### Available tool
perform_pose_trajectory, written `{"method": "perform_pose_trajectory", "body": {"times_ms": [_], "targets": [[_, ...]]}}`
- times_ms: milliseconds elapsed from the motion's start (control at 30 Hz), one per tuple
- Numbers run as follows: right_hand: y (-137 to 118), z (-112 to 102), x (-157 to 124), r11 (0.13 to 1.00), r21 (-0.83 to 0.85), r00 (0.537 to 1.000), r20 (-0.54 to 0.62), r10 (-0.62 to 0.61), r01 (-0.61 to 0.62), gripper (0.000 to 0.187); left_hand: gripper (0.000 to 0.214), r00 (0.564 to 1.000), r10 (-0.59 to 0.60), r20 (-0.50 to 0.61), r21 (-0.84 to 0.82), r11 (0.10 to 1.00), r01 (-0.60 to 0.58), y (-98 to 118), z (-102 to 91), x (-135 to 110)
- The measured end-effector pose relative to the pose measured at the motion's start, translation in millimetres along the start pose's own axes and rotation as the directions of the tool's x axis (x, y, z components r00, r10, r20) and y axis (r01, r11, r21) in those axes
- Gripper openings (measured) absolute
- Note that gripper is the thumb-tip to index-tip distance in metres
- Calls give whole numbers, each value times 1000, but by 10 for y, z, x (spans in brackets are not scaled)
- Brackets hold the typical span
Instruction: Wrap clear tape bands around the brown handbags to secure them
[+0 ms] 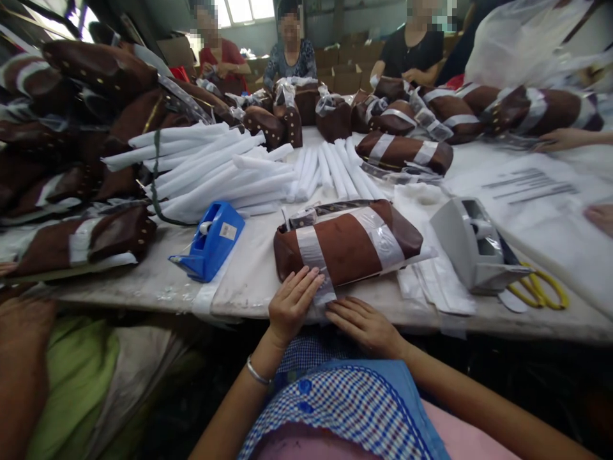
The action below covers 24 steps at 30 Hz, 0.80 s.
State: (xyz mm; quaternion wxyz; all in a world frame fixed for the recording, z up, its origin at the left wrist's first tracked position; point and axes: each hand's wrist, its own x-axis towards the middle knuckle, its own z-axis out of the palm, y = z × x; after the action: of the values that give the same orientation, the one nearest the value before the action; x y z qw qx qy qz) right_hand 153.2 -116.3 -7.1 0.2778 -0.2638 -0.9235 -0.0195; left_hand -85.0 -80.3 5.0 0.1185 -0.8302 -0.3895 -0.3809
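Observation:
A brown leather handbag (pixel 342 246) lies on its side in front of me, with two bands of white wrapping around it. My left hand (pixel 294 300) rests flat, fingers stretched out, on the lower end of the left white band (pixel 313 252). Close beside it, my right hand (pixel 361 322) lies at the table's near edge, its outstretched fingers at the band's loose lower end. Neither hand is closed around anything. A blue tape dispenser (pixel 213 239) stands left of the bag, and a grey tape dispenser (pixel 474 246) stands to its right.
White paper rolls (pixel 220 169) are heaped behind the bag, a green tie around some. Wrapped brown bags (pixel 96 128) pile up at left and along the back. Yellow-handled scissors (pixel 539 291) lie at right. Several people (pixel 290 57) sit across the table; others' arms (pixel 23 358) show at both sides.

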Motion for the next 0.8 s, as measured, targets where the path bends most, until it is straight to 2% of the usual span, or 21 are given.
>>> {"method": "perform_pose_trajectory", "body": {"times_ms": [133, 300, 567, 800], "targets": [[11, 116, 74, 999, 41, 997, -80, -18, 21, 31, 48, 1000, 9, -7, 1, 1000, -9, 1, -1, 11], [-9, 85, 138, 996, 89, 986, -167, -6, 21, 25, 49, 999, 39, -20, 23, 999, -38, -16, 3, 19], [-83, 20, 29, 993, 97, 979, -198, -43, 63, 23, 51, 998, 54, -34, 39, 998, -53, -33, 21, -17], [-144, -19, -29, 993, 78, 985, -158, -71, 84, 25, 52, 996, 74, -56, 51, 996, -71, -33, 32, -1]]}}
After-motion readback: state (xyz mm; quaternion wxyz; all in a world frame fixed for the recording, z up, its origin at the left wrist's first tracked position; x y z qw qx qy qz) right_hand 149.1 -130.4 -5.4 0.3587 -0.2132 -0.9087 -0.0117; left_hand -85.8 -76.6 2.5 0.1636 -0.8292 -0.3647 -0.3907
